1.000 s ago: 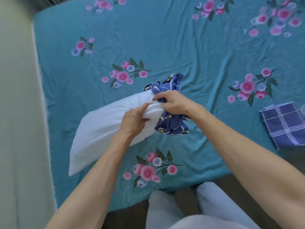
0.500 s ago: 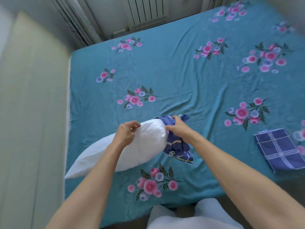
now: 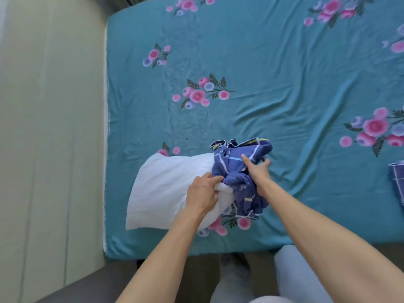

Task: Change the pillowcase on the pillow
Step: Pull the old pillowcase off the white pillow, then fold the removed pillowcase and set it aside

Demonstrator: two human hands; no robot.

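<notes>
Fingers point(image 3: 215, 179) of the left hand point(image 3: 202, 193) clench the pillow point(image 3: 166, 189), the right hand point(image 3: 256, 169) grasps the bunched pillowcase point(image 3: 238, 171), best drawn off steadily.

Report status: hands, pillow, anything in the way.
Left hand grips the white pillow. Right hand holds the bunched blue pillowcase at the pillow's end. Folded blue plaid cloth lies far right, clear of the work.
</notes>
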